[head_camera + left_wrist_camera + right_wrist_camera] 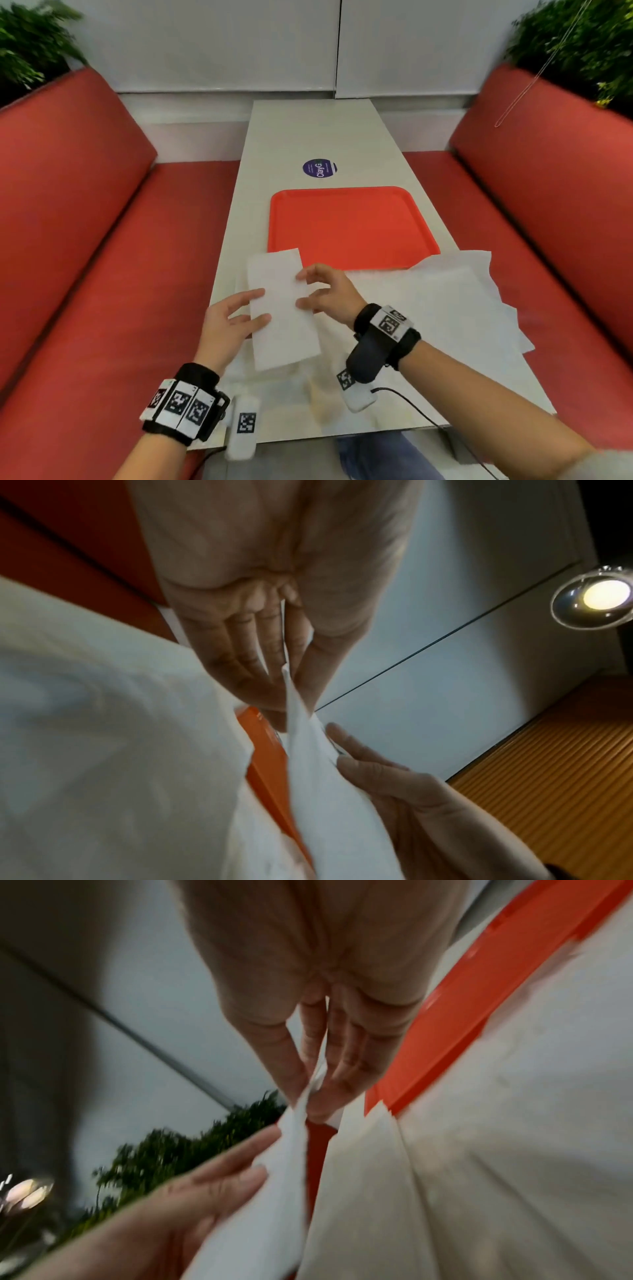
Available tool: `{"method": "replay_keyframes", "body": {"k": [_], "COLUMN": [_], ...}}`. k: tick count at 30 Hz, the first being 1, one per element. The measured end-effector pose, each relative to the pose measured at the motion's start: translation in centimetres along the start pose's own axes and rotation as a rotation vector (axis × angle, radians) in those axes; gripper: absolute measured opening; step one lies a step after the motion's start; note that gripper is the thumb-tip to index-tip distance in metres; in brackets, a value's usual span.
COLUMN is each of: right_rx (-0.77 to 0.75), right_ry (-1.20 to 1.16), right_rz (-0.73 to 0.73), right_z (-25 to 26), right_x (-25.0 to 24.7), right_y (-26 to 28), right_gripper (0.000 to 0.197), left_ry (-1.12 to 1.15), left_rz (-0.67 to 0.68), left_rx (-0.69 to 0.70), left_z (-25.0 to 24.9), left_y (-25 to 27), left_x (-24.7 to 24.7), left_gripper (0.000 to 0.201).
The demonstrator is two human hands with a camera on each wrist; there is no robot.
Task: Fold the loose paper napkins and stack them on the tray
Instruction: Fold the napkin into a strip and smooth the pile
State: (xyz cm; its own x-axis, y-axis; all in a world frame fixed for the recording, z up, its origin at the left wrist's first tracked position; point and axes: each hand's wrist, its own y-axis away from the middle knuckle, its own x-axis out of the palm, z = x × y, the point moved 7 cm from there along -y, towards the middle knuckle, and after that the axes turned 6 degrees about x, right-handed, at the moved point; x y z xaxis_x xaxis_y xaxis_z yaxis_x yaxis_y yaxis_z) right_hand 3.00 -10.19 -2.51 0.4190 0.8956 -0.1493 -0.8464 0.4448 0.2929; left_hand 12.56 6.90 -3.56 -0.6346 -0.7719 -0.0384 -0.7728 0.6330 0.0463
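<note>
A white napkin (281,308), folded into a long strip, hangs just above the near part of the table. My left hand (263,306) pinches its left edge between thumb and fingers, and the left wrist view shows the paper's edge running between them (286,674). My right hand (299,288) pinches the right edge, thumb against fingers (313,1085). Beyond the hands lies the orange tray (352,226) with nothing on it. Several loose napkins (445,301) lie spread open to the right, overlapping the tray's near edge.
The narrow white table (308,137) runs away from me between two red benches (85,240). A round purple sticker (319,168) sits beyond the tray. Plants stand behind both bench backs. The table's front edge is just under my wrists.
</note>
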Motion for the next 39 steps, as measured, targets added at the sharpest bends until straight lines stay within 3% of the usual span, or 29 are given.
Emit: {"method": "replay_keyframes", "body": {"k": [5, 11, 16, 22, 26, 39], "right_rx": [0.041, 0.078, 0.137, 0.190, 0.222, 0.247], "right_ry": [0.155, 0.442, 0.485, 0.565, 0.519, 0.463], "right_rz": [-0.033, -0.063, -0.070, 0.005, 0.031, 0.057], "right_z": [-1.7, -3.3, -4.8, -5.0, -4.3, -5.0], "right_x": [3.1, 4.9, 5.4, 7.2, 8.5, 10.0], "right_y": [-2.7, -4.1, -3.8, -2.6, -1.1, 5.1], "right_gripper": [0.059, 0.064, 0.067, 0.078, 0.081, 0.072], "left_ry": [-0.104, -0.342, -0.509, -0.194, -0.041, -0.199], "left_rz": [-0.043, -0.103, -0.130, -0.054, -0.044, 0.135], "left_rx": [-0.012, -0.111, -0.051, -0.199, -0.250, -0.201], "left_z": [1.2, 4.7, 5.2, 6.1, 6.3, 6.0], "left_y": [-1.2, -2.2, -1.8, -1.4, -0.4, 4.2], "left_x": [-2.2, -3.7, -3.7, -2.8, -2.8, -3.0], "left_gripper": [0.049, 0.047, 0.047, 0.073, 0.076, 0.071]}}
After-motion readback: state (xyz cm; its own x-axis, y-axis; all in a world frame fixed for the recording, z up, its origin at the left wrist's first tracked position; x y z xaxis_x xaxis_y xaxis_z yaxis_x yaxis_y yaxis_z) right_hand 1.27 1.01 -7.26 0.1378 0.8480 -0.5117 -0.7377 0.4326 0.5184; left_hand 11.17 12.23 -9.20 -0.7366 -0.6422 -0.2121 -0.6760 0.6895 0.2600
